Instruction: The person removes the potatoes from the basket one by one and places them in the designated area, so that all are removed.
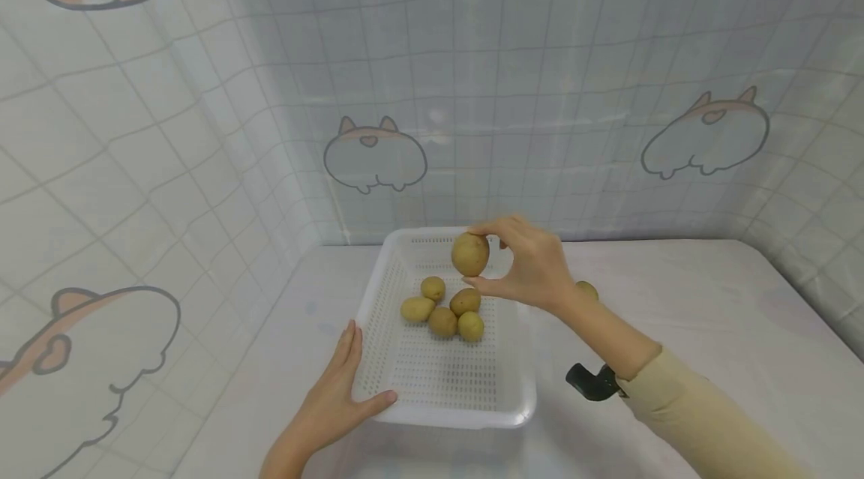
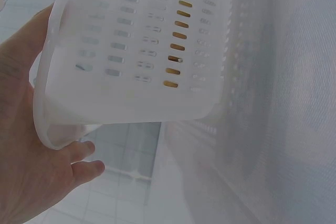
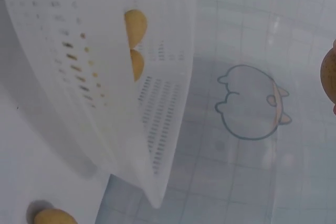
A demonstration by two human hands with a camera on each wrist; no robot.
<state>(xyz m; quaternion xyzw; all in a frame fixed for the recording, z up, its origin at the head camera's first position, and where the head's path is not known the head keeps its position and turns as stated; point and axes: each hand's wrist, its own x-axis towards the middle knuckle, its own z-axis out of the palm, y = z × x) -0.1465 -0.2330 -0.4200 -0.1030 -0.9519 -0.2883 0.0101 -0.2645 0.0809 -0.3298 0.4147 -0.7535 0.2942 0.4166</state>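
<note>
My right hand [image 1: 529,265] pinches a round yellow-brown potato [image 1: 470,254] between thumb and fingers, raised over the right side of a white perforated plastic basket [image 1: 432,417]. Only an edge of this potato [image 3: 329,74] shows in the right wrist view. Several potatoes [image 1: 442,322] lie grouped in the middle of the basket. At the basket's near left corner, my left hand [image 1: 331,396] holds the rim, thumb over the front edge and fingers along the outer left side. The left wrist view shows the hand [image 2: 26,145] around that corner, beside the slotted wall [image 2: 142,98].
Another potato [image 1: 587,289] lies on the white tabletop [image 1: 661,306], right of the basket and partly behind my right forearm. A black device [image 1: 592,382] sits at my right wrist. Checked cloth [image 1: 526,127] with cartoon animal drawings hangs behind and on both sides.
</note>
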